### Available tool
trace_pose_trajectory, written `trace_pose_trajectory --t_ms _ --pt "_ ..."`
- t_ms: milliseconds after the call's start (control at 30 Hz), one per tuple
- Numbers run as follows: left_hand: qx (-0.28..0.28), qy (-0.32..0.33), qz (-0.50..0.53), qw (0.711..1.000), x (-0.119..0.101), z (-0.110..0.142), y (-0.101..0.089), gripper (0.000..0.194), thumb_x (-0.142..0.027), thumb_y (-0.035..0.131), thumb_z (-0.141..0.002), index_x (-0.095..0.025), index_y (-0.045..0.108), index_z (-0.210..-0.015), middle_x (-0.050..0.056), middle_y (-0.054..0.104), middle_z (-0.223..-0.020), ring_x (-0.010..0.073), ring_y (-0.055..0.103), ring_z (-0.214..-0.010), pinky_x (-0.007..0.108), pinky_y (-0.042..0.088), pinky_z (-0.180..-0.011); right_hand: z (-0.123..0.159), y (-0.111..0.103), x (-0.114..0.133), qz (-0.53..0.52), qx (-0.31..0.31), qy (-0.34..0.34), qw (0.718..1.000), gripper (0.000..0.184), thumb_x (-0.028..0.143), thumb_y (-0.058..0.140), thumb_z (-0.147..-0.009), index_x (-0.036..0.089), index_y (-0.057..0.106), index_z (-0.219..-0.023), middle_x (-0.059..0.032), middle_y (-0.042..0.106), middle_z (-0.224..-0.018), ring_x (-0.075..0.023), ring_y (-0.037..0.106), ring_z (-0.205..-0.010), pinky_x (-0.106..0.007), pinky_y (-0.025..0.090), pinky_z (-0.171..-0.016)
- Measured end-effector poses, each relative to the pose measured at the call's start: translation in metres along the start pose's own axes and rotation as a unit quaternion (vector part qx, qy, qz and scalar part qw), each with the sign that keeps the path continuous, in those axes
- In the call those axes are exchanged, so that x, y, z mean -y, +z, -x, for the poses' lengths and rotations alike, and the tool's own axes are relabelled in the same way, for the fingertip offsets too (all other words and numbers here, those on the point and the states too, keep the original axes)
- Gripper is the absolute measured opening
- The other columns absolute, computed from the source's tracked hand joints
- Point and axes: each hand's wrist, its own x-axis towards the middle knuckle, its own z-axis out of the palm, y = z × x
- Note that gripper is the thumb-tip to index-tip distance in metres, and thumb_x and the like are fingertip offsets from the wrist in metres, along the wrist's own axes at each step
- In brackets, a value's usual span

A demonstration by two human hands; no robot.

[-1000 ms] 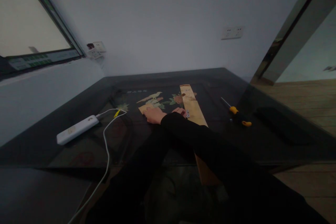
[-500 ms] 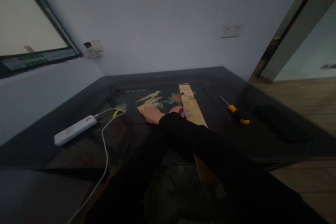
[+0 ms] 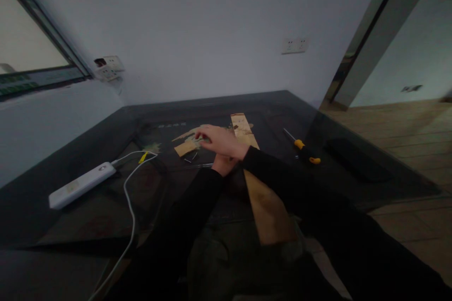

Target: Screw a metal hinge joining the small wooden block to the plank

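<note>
My right hand (image 3: 221,141) reaches across to the left, above the table, with thumb and fingers curved and apart and nothing visible between them. Just left of its fingertips lies a small flat piece of wood (image 3: 184,148). Thin metal pieces, perhaps screws (image 3: 194,156), rest beside that wood. Beneath my right wrist, my left hand (image 3: 223,164) points toward a long wooden board (image 3: 266,197); its fingers are hidden, so its hold cannot be made out. The board runs from mid-table past the near edge.
A screwdriver (image 3: 304,148) with a yellow and black handle lies on the right of the dark table (image 3: 169,197), near a dark flat object (image 3: 355,159). On the left sits a white power strip (image 3: 83,185) with its cable (image 3: 130,197) trailing off the near edge.
My right hand has lifted off the small wood piece and moved right, over my left hand. The metal pieces beside the wood now show. The whole view has shifted a little.
</note>
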Motion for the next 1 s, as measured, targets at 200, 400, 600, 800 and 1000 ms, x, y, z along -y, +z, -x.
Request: trace_pose_trajectory --t_ms 200,400,600,800,1000 --pt "0.122 0.038 -0.074 0.989 -0.001 -0.002 -0.003 0.037 -0.028 0.077 -0.072 -0.019 0.065 -0.106 0.006 0.07 -0.101 0.022 0.064 -0.096 0.035 0.049 -0.092 0.076 -0.03 -0.08 -0.108 -0.093 0.167 0.976 0.012 0.016 0.057 -0.082 0.014 0.067 -0.088 -0.0032 0.067 -0.079 -0.0108 0.054 -0.067 -0.023 0.039 -0.065" --pt "0.166 0.025 -0.064 0.984 -0.001 -0.012 -0.002 0.045 -0.029 0.082 -0.064 -0.019 0.062 -0.102 0.004 0.068 -0.096 0.0209 0.064 -0.095 0.036 0.049 -0.09 0.1 -0.004 -0.101 -0.111 -0.051 0.217 0.968 0.012 0.019 0.064 -0.08 0.013 0.07 -0.088 -0.0042 0.068 -0.08 -0.0124 0.058 -0.072 -0.023 0.039 -0.066" --pt "0.144 0.043 -0.04 0.988 0.005 -0.009 0.001 0.042 -0.029 0.08 -0.068 -0.017 0.058 -0.101 0.006 0.066 -0.094 0.0179 0.062 -0.088 0.034 0.05 -0.084 0.097 -0.001 -0.092 0.006 -0.028 0.249 0.968 0.011 0.021 0.068 -0.079 0.016 0.071 -0.089 -0.004 0.068 -0.081 -0.0137 0.057 -0.074 -0.024 0.035 -0.065" --pt "0.137 0.059 -0.07 0.986 0.007 -0.009 0.002 0.04 -0.03 0.078 -0.07 -0.016 0.059 -0.102 0.008 0.066 -0.096 0.0198 0.062 -0.09 0.036 0.05 -0.085 0.099 0.0 -0.091 0.043 -0.004 0.252 0.967 0.011 0.026 0.066 -0.084 0.017 0.071 -0.086 -0.0044 0.068 -0.084 -0.0146 0.058 -0.077 -0.024 0.035 -0.066" --pt "0.125 0.077 -0.095 0.985 0.004 -0.008 0.002 0.037 -0.033 0.077 -0.071 -0.017 0.061 -0.1 0.007 0.065 -0.096 0.0212 0.062 -0.092 0.036 0.048 -0.088 0.103 0.002 -0.092 0.083 0.004 0.214 0.973 0.013 0.026 0.061 -0.088 0.016 0.068 -0.09 -0.0071 0.068 -0.094 -0.0169 0.059 -0.086 -0.026 0.036 -0.07"
